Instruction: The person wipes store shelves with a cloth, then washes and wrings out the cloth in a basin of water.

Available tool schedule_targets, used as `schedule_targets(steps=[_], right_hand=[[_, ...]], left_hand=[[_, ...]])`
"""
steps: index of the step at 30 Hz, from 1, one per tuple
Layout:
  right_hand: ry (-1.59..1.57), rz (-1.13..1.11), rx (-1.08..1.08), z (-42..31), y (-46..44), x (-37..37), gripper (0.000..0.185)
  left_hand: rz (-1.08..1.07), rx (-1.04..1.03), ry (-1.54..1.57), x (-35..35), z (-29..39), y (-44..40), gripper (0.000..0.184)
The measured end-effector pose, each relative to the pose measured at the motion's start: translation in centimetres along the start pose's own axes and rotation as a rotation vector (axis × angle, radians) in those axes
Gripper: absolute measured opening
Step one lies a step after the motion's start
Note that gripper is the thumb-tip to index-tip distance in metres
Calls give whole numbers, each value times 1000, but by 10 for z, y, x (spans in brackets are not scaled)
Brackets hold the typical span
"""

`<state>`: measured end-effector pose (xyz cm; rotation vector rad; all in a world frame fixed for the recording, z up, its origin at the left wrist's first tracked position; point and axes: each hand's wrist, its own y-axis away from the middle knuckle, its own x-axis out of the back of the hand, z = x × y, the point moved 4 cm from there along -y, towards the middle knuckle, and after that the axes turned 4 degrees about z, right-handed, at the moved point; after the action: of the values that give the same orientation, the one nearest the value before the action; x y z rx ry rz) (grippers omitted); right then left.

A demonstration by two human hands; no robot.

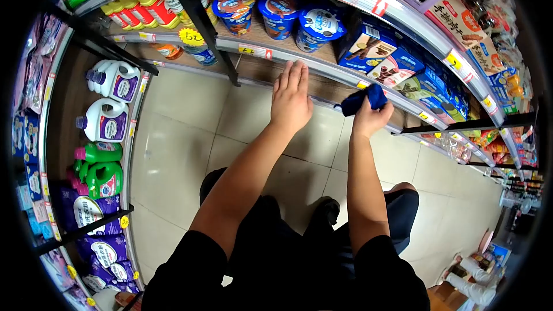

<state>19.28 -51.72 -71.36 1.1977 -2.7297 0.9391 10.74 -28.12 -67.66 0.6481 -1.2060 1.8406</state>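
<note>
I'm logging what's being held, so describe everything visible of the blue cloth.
The cloth is dark blue, soft-looking and bunched into folds, its full shape hidden. The right hand grips it, with one end poking out toward the left hand. It is held by the shelf's front edge, below the blue snack boxes in view; contact with the edge is unclear.

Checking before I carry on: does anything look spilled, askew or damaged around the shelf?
Nothing stands out. The blue cups stand upright, and no spill shows on the floor. The right hand holds the bunched blue cloth.
</note>
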Motion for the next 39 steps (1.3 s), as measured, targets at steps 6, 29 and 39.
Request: schedule_targets(steps=[6, 29, 39], right_hand=[[-48, -22, 218, -45, 53, -48, 29], [-99, -144, 138, -69, 70, -54, 27], [-96, -71, 93, -42, 38, -22, 30]], left_hand=[[1, 8, -17, 1, -2, -1, 82], [39, -7, -26, 1, 1, -2, 69], [269, 47, 133, 33, -38, -10, 54]])
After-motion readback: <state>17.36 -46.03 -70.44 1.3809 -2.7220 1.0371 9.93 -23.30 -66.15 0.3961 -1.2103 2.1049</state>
